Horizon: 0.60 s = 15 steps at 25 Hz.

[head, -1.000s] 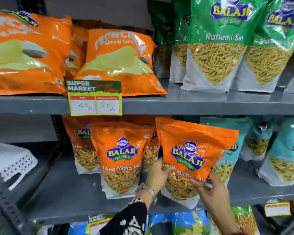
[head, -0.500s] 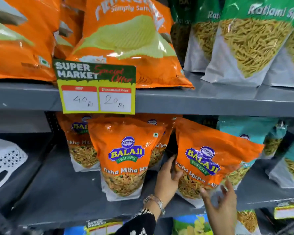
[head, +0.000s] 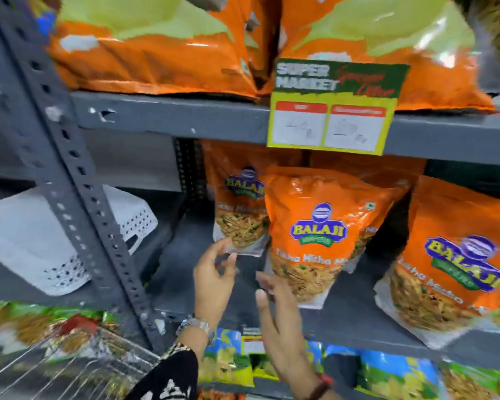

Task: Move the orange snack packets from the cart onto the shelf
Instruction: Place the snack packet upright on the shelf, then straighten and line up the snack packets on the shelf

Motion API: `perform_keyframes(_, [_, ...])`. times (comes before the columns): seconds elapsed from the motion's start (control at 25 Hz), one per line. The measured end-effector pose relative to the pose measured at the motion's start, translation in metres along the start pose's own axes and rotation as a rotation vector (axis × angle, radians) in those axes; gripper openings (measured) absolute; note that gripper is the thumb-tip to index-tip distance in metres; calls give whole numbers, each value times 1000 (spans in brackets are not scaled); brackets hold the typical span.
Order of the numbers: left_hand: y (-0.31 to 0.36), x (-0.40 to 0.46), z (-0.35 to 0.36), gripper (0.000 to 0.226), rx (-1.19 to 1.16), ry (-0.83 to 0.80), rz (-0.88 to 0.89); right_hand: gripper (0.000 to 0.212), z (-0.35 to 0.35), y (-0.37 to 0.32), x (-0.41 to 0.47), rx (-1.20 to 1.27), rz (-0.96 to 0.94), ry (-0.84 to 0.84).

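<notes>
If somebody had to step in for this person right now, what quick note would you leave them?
Left hand: open, empty, fingers near the bottom corner of the rear orange packet.
Right hand: open, empty, beside the lower left corner of the front orange packet; touch unclear.
A third orange packet stands to the right on the same grey shelf.
Done: at least three orange packets stand on the shelf.
Left: check the wire cart at lower left; its blurred contents cannot be told apart. Shelve any orange packets there.
</notes>
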<state>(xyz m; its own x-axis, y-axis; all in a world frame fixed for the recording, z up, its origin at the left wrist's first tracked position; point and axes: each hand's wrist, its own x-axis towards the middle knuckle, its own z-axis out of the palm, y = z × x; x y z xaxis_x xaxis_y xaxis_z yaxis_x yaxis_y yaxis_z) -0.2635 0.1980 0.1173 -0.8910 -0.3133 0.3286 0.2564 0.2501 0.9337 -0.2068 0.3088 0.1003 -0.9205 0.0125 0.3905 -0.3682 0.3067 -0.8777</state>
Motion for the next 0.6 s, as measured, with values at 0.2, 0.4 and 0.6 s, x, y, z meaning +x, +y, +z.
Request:
perform_keyframes(0.2, [-36, 63, -18, 45, -10, -3, -147, 59, 69, 24, 77, 99, 145, 90])
perform_keyframes(0.4, [-57, 103, -4, 71, -112, -206, -258, 68, 94, 65, 132, 68, 288, 392])
perform_keyframes(0.6, [-85, 114, 7, 56, -270, -304, -149, 93, 101, 99, 148, 40, 437, 412])
